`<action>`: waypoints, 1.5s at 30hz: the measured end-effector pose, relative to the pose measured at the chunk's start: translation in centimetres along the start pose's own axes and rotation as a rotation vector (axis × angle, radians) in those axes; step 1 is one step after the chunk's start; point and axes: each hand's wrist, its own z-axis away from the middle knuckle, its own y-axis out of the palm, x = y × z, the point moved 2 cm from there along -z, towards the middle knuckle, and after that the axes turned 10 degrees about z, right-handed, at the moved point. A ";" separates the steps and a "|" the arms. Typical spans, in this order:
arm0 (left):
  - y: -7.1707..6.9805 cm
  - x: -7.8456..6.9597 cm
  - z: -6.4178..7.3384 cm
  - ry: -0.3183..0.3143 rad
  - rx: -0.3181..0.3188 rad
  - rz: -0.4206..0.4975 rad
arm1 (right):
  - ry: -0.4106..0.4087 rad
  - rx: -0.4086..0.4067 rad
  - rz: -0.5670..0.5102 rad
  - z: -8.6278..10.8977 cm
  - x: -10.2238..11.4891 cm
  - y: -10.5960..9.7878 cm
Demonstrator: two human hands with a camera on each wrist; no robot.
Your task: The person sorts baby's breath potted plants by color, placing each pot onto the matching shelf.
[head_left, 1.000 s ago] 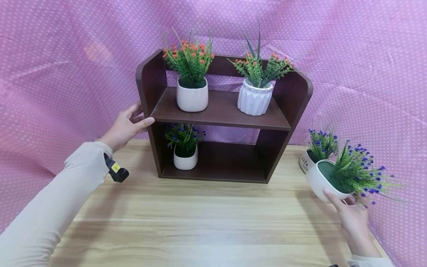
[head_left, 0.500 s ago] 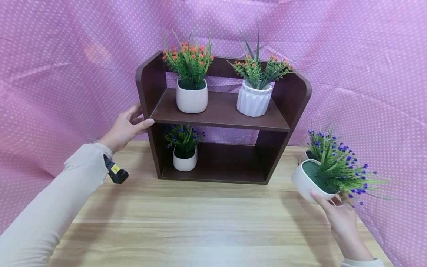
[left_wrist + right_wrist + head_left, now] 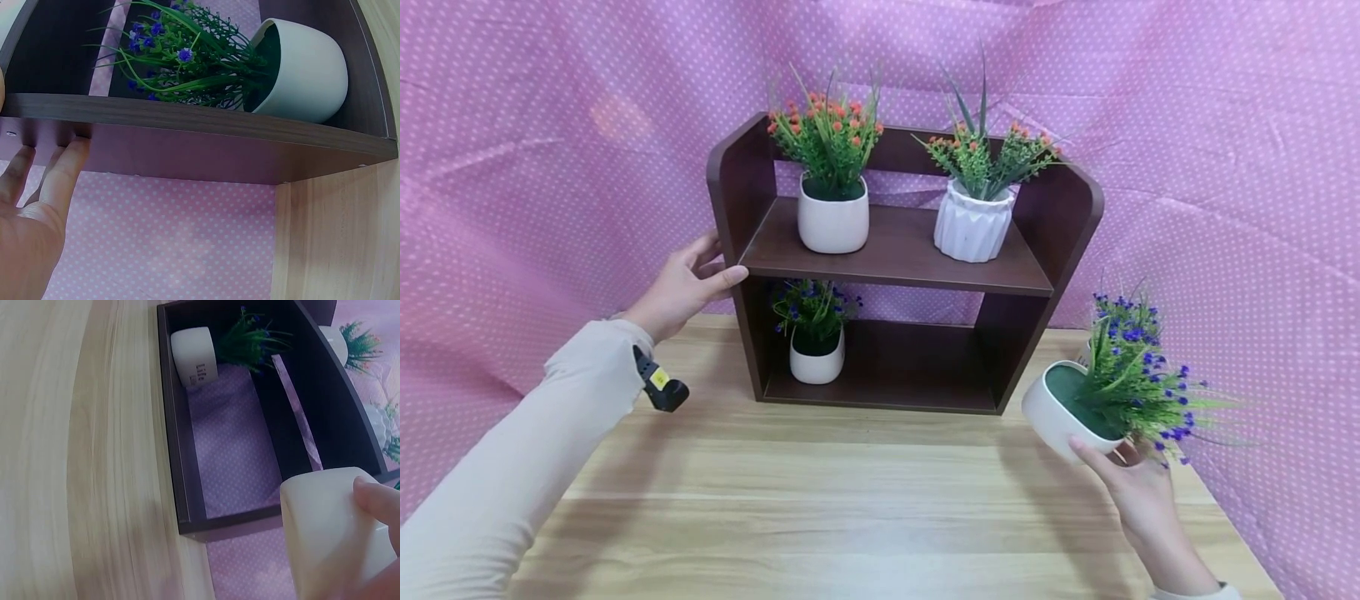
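Observation:
My left hand (image 3: 679, 287) grips the left side panel of a dark brown two-tier shelf (image 3: 898, 237), thumb at its front edge. In the left wrist view, fingertips (image 3: 75, 147) press the panel's outer face. At the right, my right hand (image 3: 1142, 492) holds a potted plant (image 3: 1051, 417) with blue-purple flowers by its white pot, above the table. It leans to the right, thumb against the pot's near side. The right wrist view shows the thumb on the white pot (image 3: 325, 525), beside the shelf's right end.
Two orange-flowered plants, one in a smooth pot (image 3: 833, 218) and one in a ridged pot (image 3: 973, 223), stand on the upper tier. A blue-flowered plant (image 3: 817, 358) stands lower left. Another blue-flowered plant (image 3: 1123, 312) stands behind the held one, its pot mostly hidden. Pink dotted cloth (image 3: 587, 167) hangs behind.
My right hand has carried the potted plant leftward, nearer the shelf's lower right corner, and it now covers most of the pot behind. The left hand stays in place.

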 end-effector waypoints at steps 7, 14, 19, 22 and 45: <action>-0.1 0.0 0.0 0.008 -0.004 -0.011 | 0.006 0.046 0.026 0.6 0.7 1.6; 0.0 0.0 0.0 -0.002 -0.004 -0.022 | -0.031 0.117 0.008 0.7 0.2 3.6; 0.0 0.0 0.1 -0.015 -0.002 -0.024 | -0.112 0.188 -0.023 -0.5 -2.8 4.7; 0.0 0.1 0.1 -0.014 -0.002 -0.027 | -0.100 0.224 -0.002 -1.6 -5.1 5.4; 0.0 0.1 -0.1 -0.005 -0.001 -0.015 | 0.012 0.228 0.097 -0.9 -2.0 11.9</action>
